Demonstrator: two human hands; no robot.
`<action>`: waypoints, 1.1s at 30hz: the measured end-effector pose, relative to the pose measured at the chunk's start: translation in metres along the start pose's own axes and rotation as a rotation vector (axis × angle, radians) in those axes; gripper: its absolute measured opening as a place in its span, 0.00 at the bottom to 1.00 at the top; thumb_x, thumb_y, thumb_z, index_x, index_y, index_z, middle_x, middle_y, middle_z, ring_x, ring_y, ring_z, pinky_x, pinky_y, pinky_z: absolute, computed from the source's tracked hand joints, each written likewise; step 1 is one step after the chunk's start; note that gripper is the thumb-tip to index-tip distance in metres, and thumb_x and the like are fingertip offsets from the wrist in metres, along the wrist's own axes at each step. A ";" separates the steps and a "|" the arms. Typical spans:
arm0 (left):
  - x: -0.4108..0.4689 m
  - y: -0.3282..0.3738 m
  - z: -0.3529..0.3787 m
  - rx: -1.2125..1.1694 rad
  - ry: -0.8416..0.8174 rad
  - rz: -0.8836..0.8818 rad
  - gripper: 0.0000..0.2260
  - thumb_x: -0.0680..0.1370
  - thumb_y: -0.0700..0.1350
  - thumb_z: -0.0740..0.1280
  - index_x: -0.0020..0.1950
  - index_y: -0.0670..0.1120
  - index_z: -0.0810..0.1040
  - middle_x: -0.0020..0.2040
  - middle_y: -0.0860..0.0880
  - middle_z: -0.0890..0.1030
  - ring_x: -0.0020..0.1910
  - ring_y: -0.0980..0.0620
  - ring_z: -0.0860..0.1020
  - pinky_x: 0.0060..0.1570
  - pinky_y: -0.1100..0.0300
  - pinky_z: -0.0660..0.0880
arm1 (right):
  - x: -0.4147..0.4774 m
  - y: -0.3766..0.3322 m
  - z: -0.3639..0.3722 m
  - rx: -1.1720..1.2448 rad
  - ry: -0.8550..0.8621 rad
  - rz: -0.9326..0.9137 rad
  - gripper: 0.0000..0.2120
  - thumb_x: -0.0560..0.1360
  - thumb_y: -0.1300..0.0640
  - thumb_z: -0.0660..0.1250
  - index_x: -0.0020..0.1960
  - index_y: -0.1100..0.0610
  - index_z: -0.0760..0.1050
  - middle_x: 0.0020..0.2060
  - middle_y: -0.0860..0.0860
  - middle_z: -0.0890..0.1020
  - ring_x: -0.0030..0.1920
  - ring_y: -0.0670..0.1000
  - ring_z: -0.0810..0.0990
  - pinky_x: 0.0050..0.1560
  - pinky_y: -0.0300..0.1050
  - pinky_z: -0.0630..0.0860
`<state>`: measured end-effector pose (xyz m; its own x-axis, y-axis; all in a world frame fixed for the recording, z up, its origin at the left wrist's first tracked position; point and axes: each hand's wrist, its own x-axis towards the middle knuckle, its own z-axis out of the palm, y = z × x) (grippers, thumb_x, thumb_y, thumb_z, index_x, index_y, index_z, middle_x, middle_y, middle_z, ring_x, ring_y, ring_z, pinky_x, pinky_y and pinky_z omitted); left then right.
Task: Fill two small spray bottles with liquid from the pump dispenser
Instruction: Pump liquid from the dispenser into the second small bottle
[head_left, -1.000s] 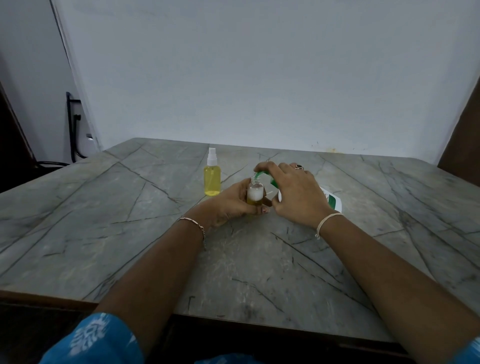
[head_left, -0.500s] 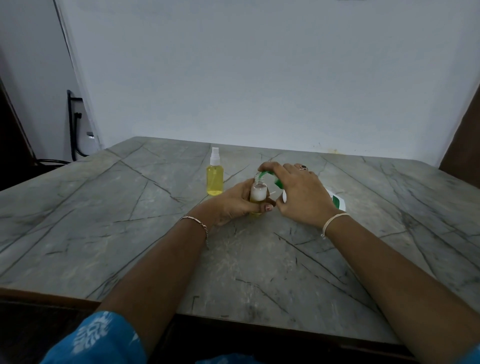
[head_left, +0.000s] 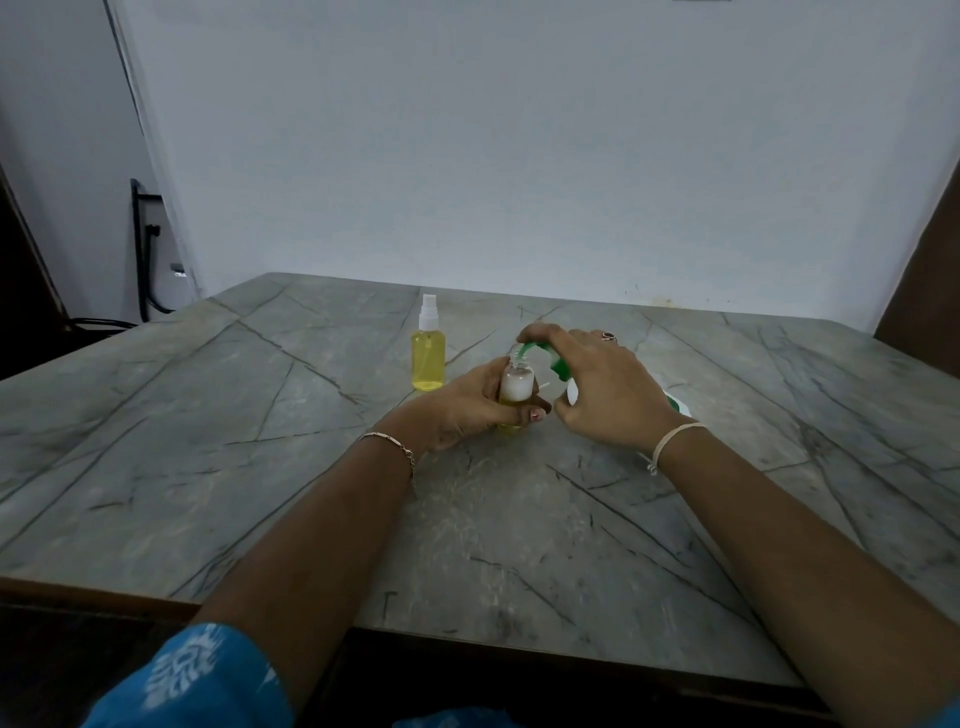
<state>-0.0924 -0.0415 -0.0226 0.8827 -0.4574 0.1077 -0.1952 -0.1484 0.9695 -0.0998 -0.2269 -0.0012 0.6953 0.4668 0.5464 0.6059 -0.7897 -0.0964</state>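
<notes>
Little is changing over the last second: both hands are staying locked in the same pose at frame centre, the view only drifting slightly, which suggests pumping is ongoing and the second fill is midway. The left hand (head_left: 470, 402) is wrapping closed around the open spray bottle (head_left: 516, 387), standing it on the tabletop (head_left: 260, 441); yellow liquid is showing low in it, whitish froth above. The right hand (head_left: 597, 387) is curling over the pump dispenser (head_left: 558, 366), fingers pressing on the green nozzle whose spout is sitting right at the bottle's mouth; the dispenser's white body is mostly hidden behind that hand. The capped spray bottle (head_left: 428, 351), full of yellow liquid, is standing upright just left of centre, apart from both hands, apparently done.
</notes>
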 end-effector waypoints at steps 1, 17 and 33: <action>0.001 -0.001 0.000 0.005 0.000 -0.001 0.18 0.73 0.34 0.72 0.56 0.50 0.71 0.55 0.43 0.81 0.57 0.47 0.79 0.63 0.51 0.74 | 0.000 0.000 0.000 0.009 -0.002 -0.006 0.33 0.67 0.57 0.68 0.67 0.40 0.59 0.50 0.50 0.79 0.49 0.52 0.76 0.52 0.55 0.76; 0.000 -0.001 -0.001 0.022 0.010 -0.004 0.18 0.73 0.35 0.72 0.58 0.48 0.71 0.54 0.44 0.80 0.57 0.48 0.77 0.64 0.51 0.73 | 0.002 0.000 -0.004 0.045 -0.054 -0.037 0.43 0.67 0.57 0.68 0.73 0.34 0.51 0.53 0.52 0.79 0.48 0.51 0.76 0.50 0.53 0.77; -0.002 0.000 0.000 -0.002 0.002 -0.020 0.24 0.73 0.31 0.70 0.66 0.44 0.69 0.63 0.39 0.78 0.61 0.45 0.77 0.66 0.50 0.71 | 0.005 -0.001 -0.003 0.145 -0.024 -0.023 0.32 0.67 0.60 0.71 0.65 0.46 0.59 0.49 0.50 0.77 0.44 0.51 0.74 0.45 0.51 0.76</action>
<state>-0.0938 -0.0408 -0.0227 0.8870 -0.4531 0.0888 -0.1768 -0.1558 0.9718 -0.0978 -0.2253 0.0044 0.6888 0.4950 0.5297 0.6701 -0.7135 -0.2046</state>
